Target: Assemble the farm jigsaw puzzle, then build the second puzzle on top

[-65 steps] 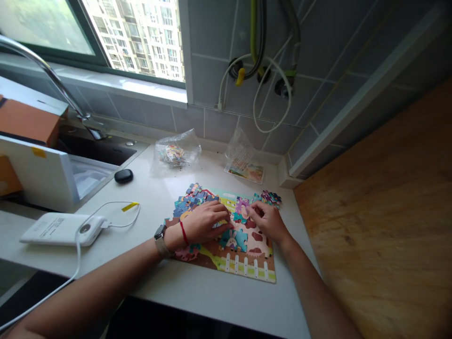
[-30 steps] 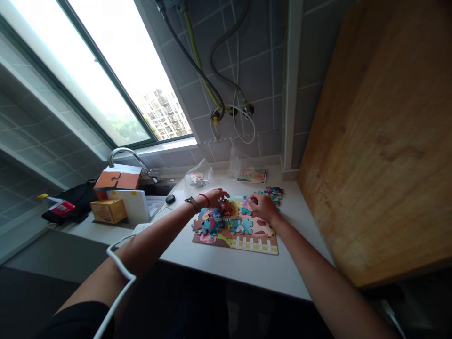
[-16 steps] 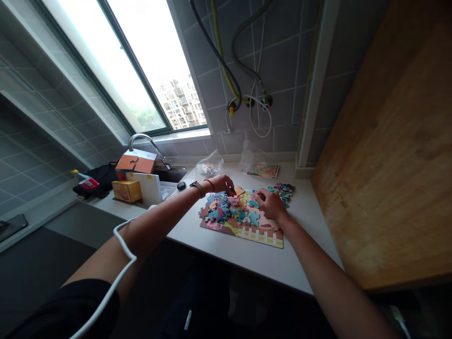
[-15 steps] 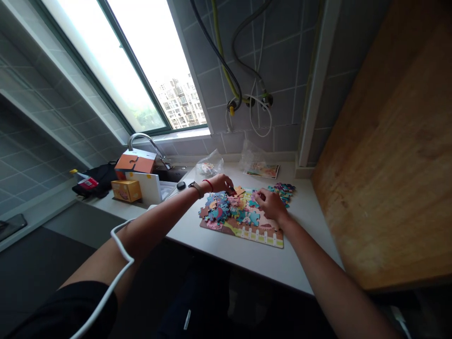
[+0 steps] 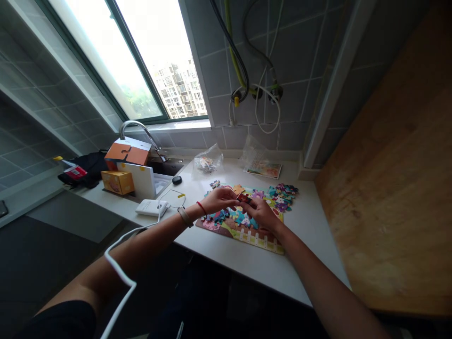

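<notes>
A dark red puzzle piece (image 5: 243,198) is held between both hands, above a colourful puzzle board (image 5: 261,241). My left hand (image 5: 221,199), with a red string and a watch at the wrist, pinches the piece from the left. My right hand (image 5: 260,213) has its fingers closed on the piece from the right. Loose pieces lie on the board beneath the hands, partly hidden by them. More loose pieces (image 5: 285,195) are heaped at the board's back right corner.
Behind the board are a clear bag of pieces (image 5: 208,161) and a printed sheet (image 5: 263,169) under clear plastic. To the left stand a white device (image 5: 151,207) with a cable, boxes (image 5: 118,182) and a sink. A wooden panel (image 5: 395,202) bounds the right side.
My hands have come together over the board, and the dark red piece is now between them. The camera view has shifted slightly, showing the white device on the left.
</notes>
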Demonstrator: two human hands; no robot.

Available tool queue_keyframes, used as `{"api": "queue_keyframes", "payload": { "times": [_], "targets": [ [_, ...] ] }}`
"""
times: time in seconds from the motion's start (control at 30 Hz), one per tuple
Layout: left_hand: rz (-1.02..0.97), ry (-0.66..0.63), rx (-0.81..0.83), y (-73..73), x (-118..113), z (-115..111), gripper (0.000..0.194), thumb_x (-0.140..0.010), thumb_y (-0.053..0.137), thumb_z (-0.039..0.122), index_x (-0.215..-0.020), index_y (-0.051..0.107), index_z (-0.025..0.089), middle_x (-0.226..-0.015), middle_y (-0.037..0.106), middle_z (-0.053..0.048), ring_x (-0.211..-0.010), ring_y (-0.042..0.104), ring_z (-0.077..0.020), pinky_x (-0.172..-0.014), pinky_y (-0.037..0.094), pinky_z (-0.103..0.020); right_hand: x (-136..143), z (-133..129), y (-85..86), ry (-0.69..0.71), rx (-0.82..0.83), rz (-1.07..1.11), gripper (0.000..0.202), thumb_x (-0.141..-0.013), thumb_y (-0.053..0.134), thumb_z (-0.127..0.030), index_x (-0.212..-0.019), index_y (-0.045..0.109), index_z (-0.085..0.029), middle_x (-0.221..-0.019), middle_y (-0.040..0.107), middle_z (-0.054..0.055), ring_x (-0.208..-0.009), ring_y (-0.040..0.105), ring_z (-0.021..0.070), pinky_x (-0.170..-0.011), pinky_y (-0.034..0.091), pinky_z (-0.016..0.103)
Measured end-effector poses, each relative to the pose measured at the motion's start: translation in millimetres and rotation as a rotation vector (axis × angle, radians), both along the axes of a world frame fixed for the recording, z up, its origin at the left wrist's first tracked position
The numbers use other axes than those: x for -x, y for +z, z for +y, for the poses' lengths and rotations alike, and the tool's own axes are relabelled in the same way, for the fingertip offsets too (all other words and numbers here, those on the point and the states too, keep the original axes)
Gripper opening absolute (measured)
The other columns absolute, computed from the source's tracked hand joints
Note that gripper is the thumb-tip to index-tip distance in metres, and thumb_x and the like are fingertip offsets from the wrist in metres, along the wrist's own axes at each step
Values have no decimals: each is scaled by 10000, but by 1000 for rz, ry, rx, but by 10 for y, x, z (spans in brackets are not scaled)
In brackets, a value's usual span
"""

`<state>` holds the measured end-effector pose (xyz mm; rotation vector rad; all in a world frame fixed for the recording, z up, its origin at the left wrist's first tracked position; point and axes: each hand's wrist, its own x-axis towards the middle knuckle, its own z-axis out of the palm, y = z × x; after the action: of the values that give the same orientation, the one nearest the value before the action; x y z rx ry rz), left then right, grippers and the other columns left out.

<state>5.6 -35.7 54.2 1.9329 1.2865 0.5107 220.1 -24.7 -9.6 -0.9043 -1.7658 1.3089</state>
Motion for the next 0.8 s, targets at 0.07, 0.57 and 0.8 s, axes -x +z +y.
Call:
{"api": "queue_keyframes", "payload": {
  "times": [0.07, 0.57, 0.8],
  "targets": [
    [77, 23, -79, 19, 24, 131, 341, -966, 695, 465, -1062, 697, 138, -1006, 800, -121, -892, 794, -230, -751, 622, -315, -17, 26, -35, -115, 19, 15, 558, -835, 652, -735, -682, 638, -198, -573, 618, 16, -495, 517, 151, -493, 390, 273],
    [503, -169, -343, -352, 57, 723, 123, -938, 684, 254, -891, 759, 170, -866, 759, -107, -850, 741, -261, -809, 567, -357, -175, 137, -71, -407, 175, 70, 608, -826, 657, -794, -660, 573, -215, -530, 580, 5, -423, 502, 137, -381, 366, 253],
    [-54, 32, -132, -430, 191, 923, 374, -1048, 509, 460, -1078, 683, 131, -872, 788, -105, -704, 763, -189, -653, 606, -290, -236, 136, -11, -450, 224, 86, 561, -836, 693, -737, -701, 615, -199, -554, 596, 0, -460, 567, 146, -451, 457, 256]
  ]
}}
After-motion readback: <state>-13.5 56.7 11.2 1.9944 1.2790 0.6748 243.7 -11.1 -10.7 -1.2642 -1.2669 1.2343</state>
